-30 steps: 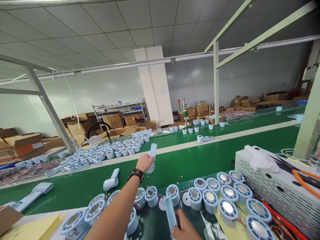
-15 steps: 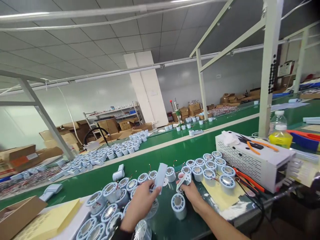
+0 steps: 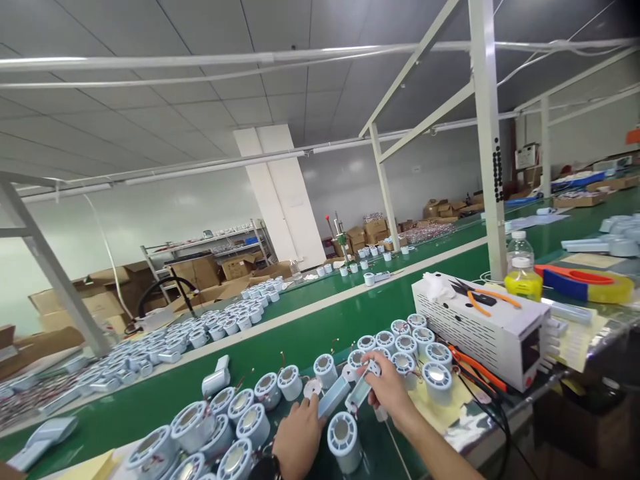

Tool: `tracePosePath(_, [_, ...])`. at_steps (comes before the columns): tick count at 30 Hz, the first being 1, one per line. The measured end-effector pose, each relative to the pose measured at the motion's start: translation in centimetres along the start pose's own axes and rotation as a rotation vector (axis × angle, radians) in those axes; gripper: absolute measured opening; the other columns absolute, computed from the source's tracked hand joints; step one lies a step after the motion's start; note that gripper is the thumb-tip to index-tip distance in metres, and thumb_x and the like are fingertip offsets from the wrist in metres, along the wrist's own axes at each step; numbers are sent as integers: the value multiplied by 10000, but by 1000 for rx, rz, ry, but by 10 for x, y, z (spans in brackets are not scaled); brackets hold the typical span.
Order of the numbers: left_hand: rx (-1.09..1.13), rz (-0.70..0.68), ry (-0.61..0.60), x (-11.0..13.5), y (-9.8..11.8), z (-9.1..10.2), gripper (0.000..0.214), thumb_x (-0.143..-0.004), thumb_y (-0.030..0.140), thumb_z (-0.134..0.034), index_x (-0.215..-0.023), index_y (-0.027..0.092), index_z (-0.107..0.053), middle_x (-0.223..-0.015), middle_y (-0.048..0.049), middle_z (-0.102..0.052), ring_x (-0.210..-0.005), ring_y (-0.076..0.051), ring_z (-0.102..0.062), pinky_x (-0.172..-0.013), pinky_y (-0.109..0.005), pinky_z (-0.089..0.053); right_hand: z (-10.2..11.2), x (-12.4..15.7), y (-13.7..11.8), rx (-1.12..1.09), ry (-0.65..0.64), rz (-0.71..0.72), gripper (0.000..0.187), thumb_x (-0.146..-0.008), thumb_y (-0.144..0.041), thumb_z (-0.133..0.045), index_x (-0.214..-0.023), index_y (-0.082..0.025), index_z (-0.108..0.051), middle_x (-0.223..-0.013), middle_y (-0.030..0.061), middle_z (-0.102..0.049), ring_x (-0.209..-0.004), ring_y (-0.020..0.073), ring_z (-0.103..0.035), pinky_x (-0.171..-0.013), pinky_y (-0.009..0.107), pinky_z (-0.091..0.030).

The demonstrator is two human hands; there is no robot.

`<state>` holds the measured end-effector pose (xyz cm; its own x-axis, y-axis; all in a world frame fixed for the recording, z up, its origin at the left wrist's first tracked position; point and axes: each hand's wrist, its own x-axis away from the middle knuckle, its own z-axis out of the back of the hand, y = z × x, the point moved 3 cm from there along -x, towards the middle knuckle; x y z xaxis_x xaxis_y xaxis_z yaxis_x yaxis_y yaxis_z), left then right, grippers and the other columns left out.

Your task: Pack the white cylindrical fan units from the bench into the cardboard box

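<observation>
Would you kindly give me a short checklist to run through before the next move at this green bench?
Left hand on the flat pale blue strip: cannot tell, the contact is hidden.
Right hand on the pale blue moulded piece: ok, fingers wrapped round it.
Round pale blue housing in front of the hands: ok, upright, apart from both hands.
Other housings beside the hands: not ok, packed close on both sides.
Thin wire leads: cannot tell, too small to follow.
</observation>
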<state>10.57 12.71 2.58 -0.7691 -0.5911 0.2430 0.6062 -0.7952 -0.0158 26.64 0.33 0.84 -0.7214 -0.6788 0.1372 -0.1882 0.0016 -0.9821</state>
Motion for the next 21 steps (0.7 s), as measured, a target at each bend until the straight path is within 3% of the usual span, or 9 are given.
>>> tracePosePath(3, [-26,-1,1,-5,1,-2,489,-960,207,-392,-1424,78,-474,-1364,-205,-605,-1276,-364,-553,-1031,-515,-492,2,3,-11,-58,-191,-61,522,-557,-252,-561,-1077,-219,-569,-878,-4,-710,-537,140,-634,-492,268,-498])
tracePosePath(6, [-20,-32,-18,-8,-4,0,449,-950,217,-431,-1374,104,-527,-1331,-178,-626,-1257,-347,-566,-1033,-507,-491,10,8,-13,-56,-274,-29,543,-578,-233,-598,-1118,-205,-554,-705,-42,-668,-622,178,-675,-580,290,-547])
tracePosePath(9, [-9,-83,-36,-6,-4,7,421,-939,230,-451,-1335,147,-567,-1340,-143,-621,-1256,-318,-563,-1058,-470,-471,22,11,-3,15,-237,66,375,-672,-267,-603,-1040,-205,-562,-722,-47,-629,-599,159,-645,-518,263,-500])
tracePosePath(13, [81,-125,67,10,19,20,490,-982,253,-288,-1405,212,-532,-1458,-104,-538,-1357,-274,-459,-1152,-436,-372,33,15,14,58,-180,149,313,-740,-250,-606,-1048,-208,-569,-789,-37,-595,-704,157,-625,-583,266,-515])
tracePosePath(16, [136,-121,-42,21,43,14,609,-902,407,-492,-1485,233,-459,-1524,-92,-489,-1404,-327,-400,-1183,-475,-335,40,19,17,135,-202,171,354,-770,-230,-590,-1123,-213,-574,-764,-34,-615,-702,168,-615,-658,300,-531])
tracePosePath(18, [103,-104,-129,24,51,7,731,-802,379,-601,-1499,225,-443,-1522,-103,-494,-1417,-383,-379,-1183,-524,-325,47,23,12,210,-175,166,344,-780,-235,-582,-1123,-213,-588,-748,-25,-622,-694,179,-608,-669,313,-529])
tracePosePath(21, [74,-94,-140,22,50,2,710,-778,283,-567,-1480,260,-462,-1509,-81,-511,-1435,-378,-370,-1179,-508,-339,65,28,2,272,-90,136,382,-809,-292,-592,-1186,-228,-581,-813,0,-639,-750,208,-619,-669,326,-533])
